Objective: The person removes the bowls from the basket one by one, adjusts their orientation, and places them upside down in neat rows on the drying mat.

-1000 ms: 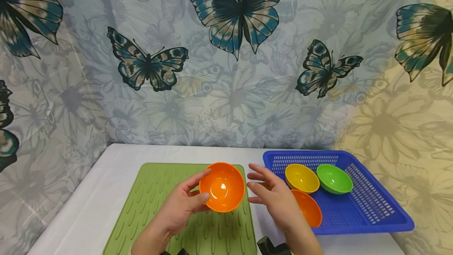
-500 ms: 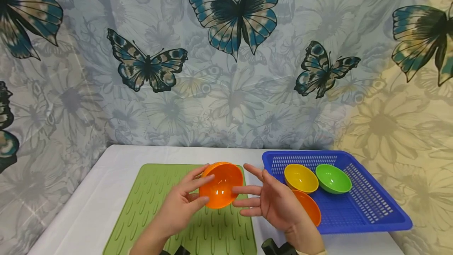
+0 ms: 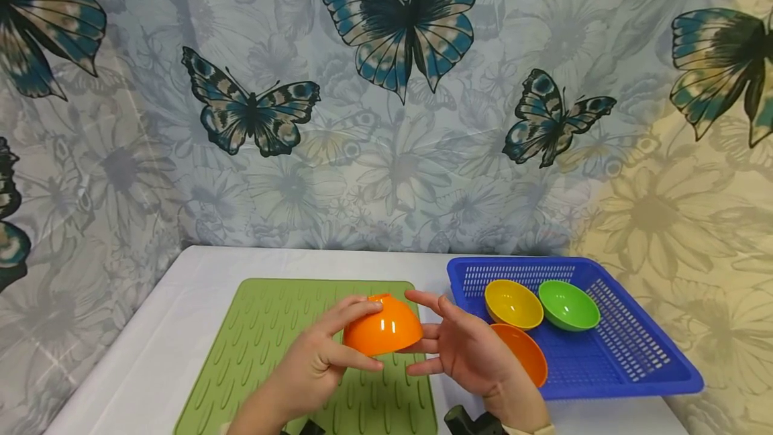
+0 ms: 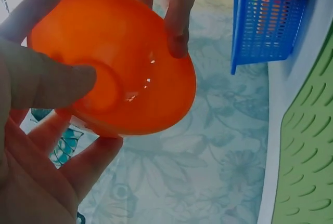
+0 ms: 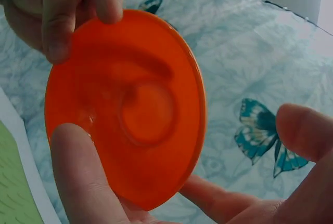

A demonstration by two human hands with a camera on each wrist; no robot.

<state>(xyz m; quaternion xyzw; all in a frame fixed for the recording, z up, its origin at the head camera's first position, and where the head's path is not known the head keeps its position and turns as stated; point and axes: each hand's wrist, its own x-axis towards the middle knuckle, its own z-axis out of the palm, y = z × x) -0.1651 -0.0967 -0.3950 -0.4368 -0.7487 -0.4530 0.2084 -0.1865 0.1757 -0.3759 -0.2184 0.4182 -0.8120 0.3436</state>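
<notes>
Orange bowl [image 3: 386, 327] held up over the green mat [image 3: 260, 327], turned nearly upside down, base uppermost, rim a little tilted. Left hand [image 3: 317, 358] has it: grip closed down on the bowl's left side, fingers over the outside near the base, thumb low by the rim. Right hand [image 3: 474, 354] at the bowl's other side, palm turned inward, grip wide with fingers spread; whether its fingertips touch the bowl or sit just beside it is hard to tell from these angles.

Right of the mat, a blue perforated plastic basket [image 3: 586, 361] on the white worktop [image 3: 145, 348]. Inside, mouths up: yellow bowl [image 3: 513, 304], green bowl [image 3: 569, 305] beside it, second orange bowl [image 3: 524, 358] nearer the person, partly hidden by the right hand. Behind, butterfly-print cloth [image 3: 362, 200].
</notes>
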